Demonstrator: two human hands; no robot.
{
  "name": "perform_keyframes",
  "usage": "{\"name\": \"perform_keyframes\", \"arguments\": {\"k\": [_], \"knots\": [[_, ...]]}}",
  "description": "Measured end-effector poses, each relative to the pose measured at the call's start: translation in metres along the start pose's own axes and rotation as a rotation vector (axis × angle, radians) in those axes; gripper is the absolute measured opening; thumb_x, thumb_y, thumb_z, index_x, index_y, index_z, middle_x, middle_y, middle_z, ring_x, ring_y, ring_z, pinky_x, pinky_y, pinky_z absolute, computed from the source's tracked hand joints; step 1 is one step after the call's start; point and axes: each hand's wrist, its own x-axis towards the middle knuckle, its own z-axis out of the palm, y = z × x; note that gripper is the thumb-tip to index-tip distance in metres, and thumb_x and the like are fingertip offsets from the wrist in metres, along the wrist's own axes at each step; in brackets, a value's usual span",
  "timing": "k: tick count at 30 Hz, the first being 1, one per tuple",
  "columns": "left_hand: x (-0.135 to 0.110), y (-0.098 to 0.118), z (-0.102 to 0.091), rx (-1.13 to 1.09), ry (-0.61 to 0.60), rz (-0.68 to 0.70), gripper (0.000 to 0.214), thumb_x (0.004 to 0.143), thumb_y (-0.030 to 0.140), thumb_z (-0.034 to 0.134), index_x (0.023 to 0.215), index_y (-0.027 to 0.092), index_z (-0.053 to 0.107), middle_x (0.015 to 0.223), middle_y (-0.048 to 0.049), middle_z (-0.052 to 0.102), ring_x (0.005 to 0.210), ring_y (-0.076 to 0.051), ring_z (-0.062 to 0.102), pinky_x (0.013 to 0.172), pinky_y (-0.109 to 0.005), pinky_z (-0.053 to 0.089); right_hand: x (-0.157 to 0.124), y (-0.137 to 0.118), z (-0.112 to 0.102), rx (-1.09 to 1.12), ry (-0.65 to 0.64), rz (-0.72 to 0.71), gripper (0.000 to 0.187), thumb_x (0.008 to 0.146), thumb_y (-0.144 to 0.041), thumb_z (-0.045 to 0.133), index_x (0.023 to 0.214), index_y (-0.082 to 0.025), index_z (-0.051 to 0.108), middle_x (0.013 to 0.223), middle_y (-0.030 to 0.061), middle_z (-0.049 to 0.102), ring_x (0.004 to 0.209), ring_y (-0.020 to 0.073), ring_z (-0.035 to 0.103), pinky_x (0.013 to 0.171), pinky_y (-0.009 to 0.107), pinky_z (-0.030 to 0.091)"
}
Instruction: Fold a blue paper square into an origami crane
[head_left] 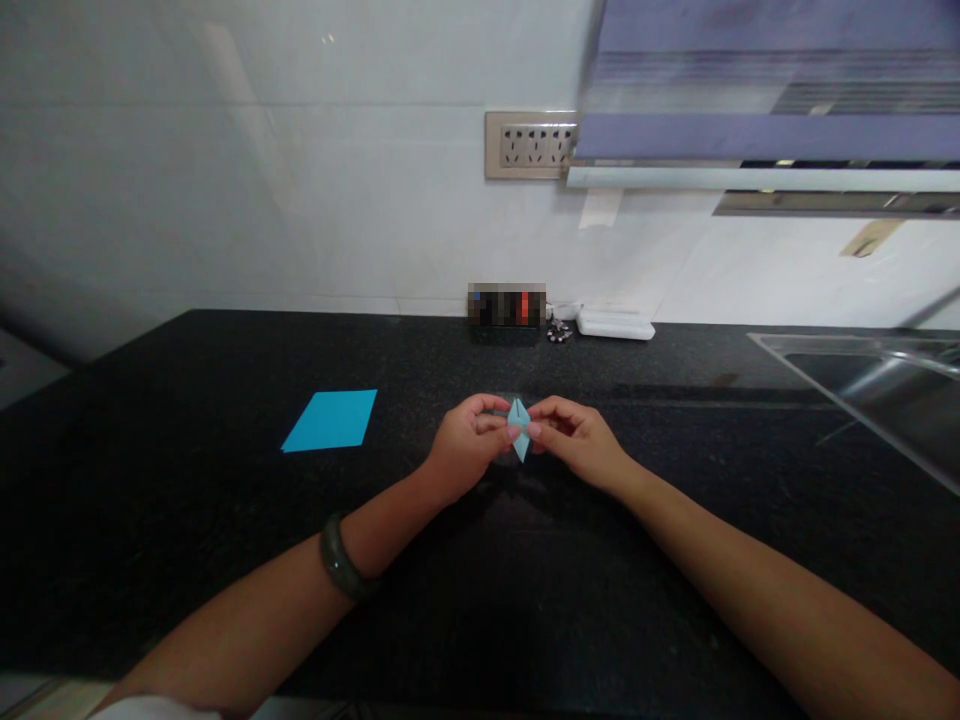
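Observation:
Between my two hands is a small piece of folded light-blue paper (520, 416), a narrow diamond with a slit running down from its upper tip. My left hand (474, 440) pinches its left side between thumb and fingers. From the right, my right hand (574, 440) grips the opposite edge in the same way, thumb in front. The paper is held just over the dark countertop, and its lower point faces me. Fingertips behind the paper are partly hidden. To the left lie flat sheets of bright blue paper (330, 420), apart from both hands.
The black speckled countertop (225, 560) meets a white tiled wall. Against it stand a dark box (507, 305), a small beaded item (558, 331) and a white oblong object (615, 324). A metal sink (885, 385) is at right. A socket panel (530, 146) and purple blind (765, 90) are above.

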Motion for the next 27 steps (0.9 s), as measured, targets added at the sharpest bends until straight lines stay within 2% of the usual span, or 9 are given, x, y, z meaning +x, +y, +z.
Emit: {"name": "perform_keyframes", "arguments": {"k": [4, 10, 14, 19, 27], "knots": [[0.0012, -0.0031, -0.0001, 0.087, 0.033, 0.025, 0.025, 0.065, 0.025, 0.064, 0.084, 0.013, 0.052, 0.070, -0.0022, 0.062, 0.065, -0.013, 0.059, 0.062, -0.026, 0.047, 0.0006, 0.0009, -0.0012, -0.128, -0.002, -0.039, 0.017, 0.073, -0.033, 0.056, 0.081, -0.018, 0.061, 0.075, 0.0023, 0.057, 0.060, 0.0106, 0.053, 0.054, 0.024, 0.044], [0.0006, -0.0039, 0.0011, 0.079, 0.041, 0.016, 0.029, 0.060, 0.025, 0.066, 0.085, 0.011, 0.058, 0.080, -0.0060, 0.064, 0.072, -0.014, 0.060, 0.069, -0.029, 0.047, 0.0004, 0.0009, 0.0011, -0.125, 0.066, -0.041, 0.017, 0.073, -0.033, 0.055, 0.078, -0.018, 0.059, 0.073, 0.0017, 0.056, 0.059, 0.0103, 0.053, 0.053, 0.023, 0.044], [-0.0002, -0.0017, 0.0017, 0.098, 0.066, 0.016, 0.027, 0.059, 0.026, 0.067, 0.080, 0.010, 0.061, 0.076, -0.0062, 0.065, 0.068, -0.014, 0.060, 0.065, -0.027, 0.047, 0.0000, 0.0002, 0.0018, -0.131, 0.066, -0.041, 0.018, 0.073, -0.033, 0.056, 0.078, -0.017, 0.060, 0.075, 0.0024, 0.056, 0.061, 0.0105, 0.053, 0.054, 0.023, 0.044], [0.0000, -0.0011, 0.0013, 0.158, 0.074, 0.036, 0.021, 0.062, 0.029, 0.065, 0.073, 0.010, 0.062, 0.065, -0.0036, 0.063, 0.057, -0.011, 0.056, 0.054, -0.022, 0.043, -0.0002, -0.0019, 0.0017, -0.065, 0.035, -0.003, 0.017, 0.072, -0.032, 0.057, 0.077, -0.017, 0.061, 0.074, 0.0025, 0.057, 0.059, 0.0104, 0.054, 0.055, 0.024, 0.045], [-0.0012, -0.0003, 0.0028, 0.153, 0.077, -0.015, 0.021, 0.062, 0.029, 0.064, 0.071, 0.010, 0.060, 0.060, -0.0024, 0.061, 0.053, -0.009, 0.053, 0.052, -0.020, 0.041, 0.0000, -0.0035, 0.0030, 0.115, -0.010, 0.094, 0.016, 0.070, -0.030, 0.058, 0.076, -0.015, 0.060, 0.072, 0.0023, 0.059, 0.057, 0.0094, 0.054, 0.056, 0.024, 0.045]]}}
